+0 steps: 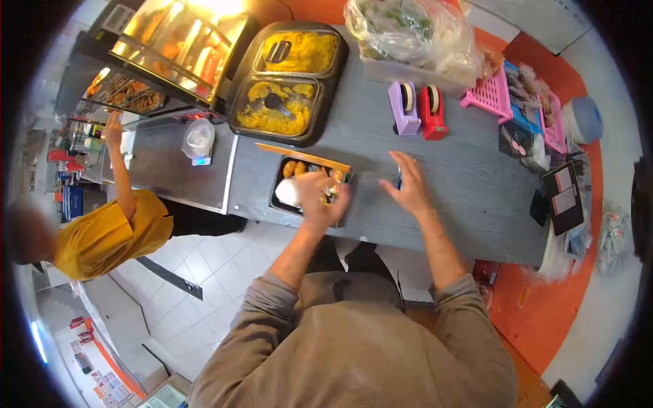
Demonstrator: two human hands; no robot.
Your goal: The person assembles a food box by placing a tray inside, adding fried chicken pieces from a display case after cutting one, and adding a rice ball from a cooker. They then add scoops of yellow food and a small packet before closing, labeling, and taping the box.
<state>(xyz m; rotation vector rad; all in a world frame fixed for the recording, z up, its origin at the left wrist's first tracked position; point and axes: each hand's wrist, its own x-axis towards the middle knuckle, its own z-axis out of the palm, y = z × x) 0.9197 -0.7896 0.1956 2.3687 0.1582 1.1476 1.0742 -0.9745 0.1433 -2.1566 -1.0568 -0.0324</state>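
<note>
A black food tray [273, 199] sits near the front edge of the grey table, with browned pieces of food [294, 167] and a smooth white mound [287, 193] in it. Along its far side runs an orange strip [306, 157], perhaps part of a sleeve or lid. My left hand [323, 198] is over the tray's right part, palm down; blur and the hand itself hide what its fingers touch. To the right of the tray, my right hand [412, 187] is just above the table, fingers stretched and thumb apart. A small dark blue thing [399, 178] shows between thumb and fingers, too small to name.
Behind the tray stands a black double warmer [239, 132] with yellow food. Purple [406, 121] and red [433, 119] tape dispensers are farther back, beside a bagged bin [415, 71] and pink baskets [491, 95]. At left, a person in yellow [112, 234] reaches toward a heated display [178, 51].
</note>
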